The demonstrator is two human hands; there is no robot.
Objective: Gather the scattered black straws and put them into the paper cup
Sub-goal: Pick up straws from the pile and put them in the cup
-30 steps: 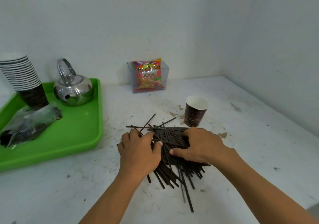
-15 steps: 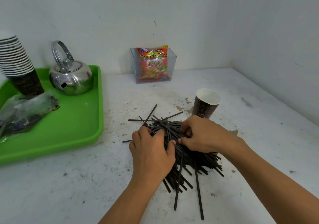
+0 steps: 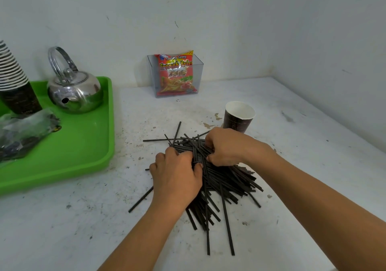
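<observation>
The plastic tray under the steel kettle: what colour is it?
The plastic tray is bright green; the head view shows it best.

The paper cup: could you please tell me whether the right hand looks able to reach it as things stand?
Probably yes. The right hand, curled round black straws, lies just in front of the upright paper cup, and nothing stands between them.

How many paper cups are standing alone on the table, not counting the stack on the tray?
1. The paper cup stands upright on the table, just beyond the right hand gripping the black straws. No other seems hidden.
</observation>
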